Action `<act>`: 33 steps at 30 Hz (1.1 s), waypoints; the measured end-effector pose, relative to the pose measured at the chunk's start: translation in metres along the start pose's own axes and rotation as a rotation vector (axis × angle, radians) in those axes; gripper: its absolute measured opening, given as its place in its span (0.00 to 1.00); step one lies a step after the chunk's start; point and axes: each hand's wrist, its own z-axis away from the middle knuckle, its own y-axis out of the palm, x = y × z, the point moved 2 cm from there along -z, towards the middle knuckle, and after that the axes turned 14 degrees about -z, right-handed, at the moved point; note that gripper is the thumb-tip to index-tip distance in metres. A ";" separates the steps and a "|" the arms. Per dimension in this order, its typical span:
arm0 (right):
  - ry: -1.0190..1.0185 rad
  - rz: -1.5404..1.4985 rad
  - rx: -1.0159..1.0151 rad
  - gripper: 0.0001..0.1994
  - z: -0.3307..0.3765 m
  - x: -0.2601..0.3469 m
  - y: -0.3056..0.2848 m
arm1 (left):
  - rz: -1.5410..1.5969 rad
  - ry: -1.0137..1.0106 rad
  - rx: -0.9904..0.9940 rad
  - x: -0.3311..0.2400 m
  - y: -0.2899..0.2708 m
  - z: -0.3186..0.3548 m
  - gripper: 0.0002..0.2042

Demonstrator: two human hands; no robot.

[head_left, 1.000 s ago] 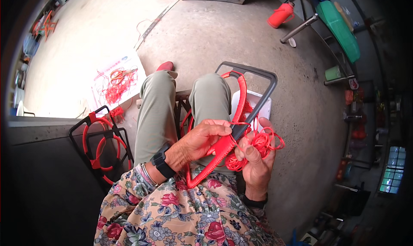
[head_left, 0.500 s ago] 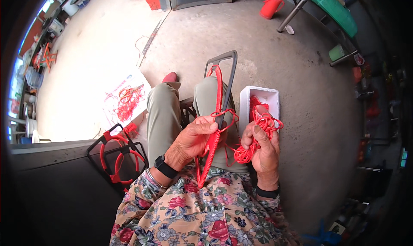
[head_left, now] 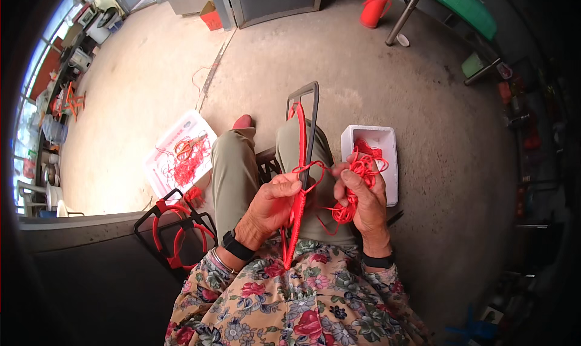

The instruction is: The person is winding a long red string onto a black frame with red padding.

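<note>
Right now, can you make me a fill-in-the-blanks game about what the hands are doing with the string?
1. The cord looped around the dark frame is ____ in colour.
2. The bundle of cord is held in the ____ hand.
3. The left hand grips the frame's ____-wrapped side.
4. The white foam box sits on the ____.

Missing words: red; right; cord; floor

A single head-worn fisheye view looks steeply down from close above the left hand and right hand at the lap, concrete floor curving away beyond them.
</note>
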 end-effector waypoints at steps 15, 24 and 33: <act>-0.114 0.072 0.226 0.13 0.032 0.041 0.003 | 0.070 -0.061 -0.031 -0.008 0.010 0.003 0.11; -0.070 -0.267 0.837 0.06 0.072 0.053 0.025 | 0.252 -0.058 -0.009 0.002 0.016 0.002 0.18; -0.106 -0.336 0.478 0.13 0.054 0.064 0.033 | 0.014 -0.053 0.022 -0.004 0.021 0.000 0.27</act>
